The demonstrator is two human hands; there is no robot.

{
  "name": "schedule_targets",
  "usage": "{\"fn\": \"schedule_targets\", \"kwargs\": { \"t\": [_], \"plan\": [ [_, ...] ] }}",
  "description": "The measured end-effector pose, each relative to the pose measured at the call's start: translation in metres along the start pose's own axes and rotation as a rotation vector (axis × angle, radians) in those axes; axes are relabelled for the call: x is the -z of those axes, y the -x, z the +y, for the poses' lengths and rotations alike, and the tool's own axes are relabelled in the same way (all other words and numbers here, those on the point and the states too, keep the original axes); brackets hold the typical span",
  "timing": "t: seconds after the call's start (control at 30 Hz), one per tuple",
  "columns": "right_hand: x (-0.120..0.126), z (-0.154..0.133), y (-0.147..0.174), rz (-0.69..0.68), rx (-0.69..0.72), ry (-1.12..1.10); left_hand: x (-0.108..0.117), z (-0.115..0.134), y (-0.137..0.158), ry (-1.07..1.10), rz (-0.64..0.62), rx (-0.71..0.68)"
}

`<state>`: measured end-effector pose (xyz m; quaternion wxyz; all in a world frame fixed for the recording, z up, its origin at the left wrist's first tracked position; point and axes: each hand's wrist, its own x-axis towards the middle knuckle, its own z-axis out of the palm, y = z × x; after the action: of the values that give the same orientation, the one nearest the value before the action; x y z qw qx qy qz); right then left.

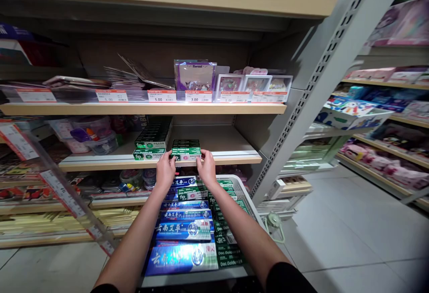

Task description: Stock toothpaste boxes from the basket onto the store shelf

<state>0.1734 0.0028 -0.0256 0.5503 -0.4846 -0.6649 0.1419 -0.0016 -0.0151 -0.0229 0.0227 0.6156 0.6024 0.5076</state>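
Observation:
My left hand (165, 170) and my right hand (206, 167) are closed on the two ends of a small stack of green-and-white toothpaste boxes (185, 151) at the shelf's front edge. To its left, a longer double-height row of similar green toothpaste boxes (151, 140) runs back into the shelf. Below my hands stands a light grey plastic basket (239, 183). Inside it lie large blue toothpaste boxes (182, 257) on the left and green toothpaste boxes (231, 255) on the right. One green box (191, 193) rests across the blue ones. My forearms hide part of the basket.
The wood-edged shelf (231, 160) also carries clear plastic tubs (92, 134) at left. Above it, another shelf (144, 108) overhangs with price tags and framed trinkets (195, 76). A slotted metal upright (315, 87) rises at right. A tag strip (62, 188) slants at left.

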Motion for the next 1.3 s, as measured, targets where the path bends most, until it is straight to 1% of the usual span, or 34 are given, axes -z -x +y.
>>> {"fn": "schedule_targets", "kwargs": {
  "t": [0.43,0.7,0.9,1.0,1.1,1.23,1.3],
  "plan": [
    [-0.007,0.002,-0.005,0.017,-0.014,-0.009,-0.007,-0.001,-0.004,0.014,0.044,0.020],
    [-0.008,0.002,-0.003,0.015,-0.062,-0.031,-0.006,0.003,-0.003,0.004,0.026,0.034],
    [-0.007,0.007,-0.003,0.014,-0.046,-0.082,-0.005,0.001,-0.001,0.027,0.037,0.019],
    [-0.002,0.009,0.000,0.006,-0.037,-0.097,-0.002,-0.001,0.005,0.081,0.041,0.016],
    [0.007,0.008,0.007,0.007,-0.020,-0.094,0.006,0.001,0.016,0.130,0.045,0.017],
    [0.023,0.004,0.027,0.023,-0.002,-0.111,0.022,0.006,0.039,0.170,0.040,0.045],
    [0.032,0.005,0.039,0.012,-0.013,-0.122,0.029,0.006,0.053,0.163,0.014,0.064]
  ]
}}
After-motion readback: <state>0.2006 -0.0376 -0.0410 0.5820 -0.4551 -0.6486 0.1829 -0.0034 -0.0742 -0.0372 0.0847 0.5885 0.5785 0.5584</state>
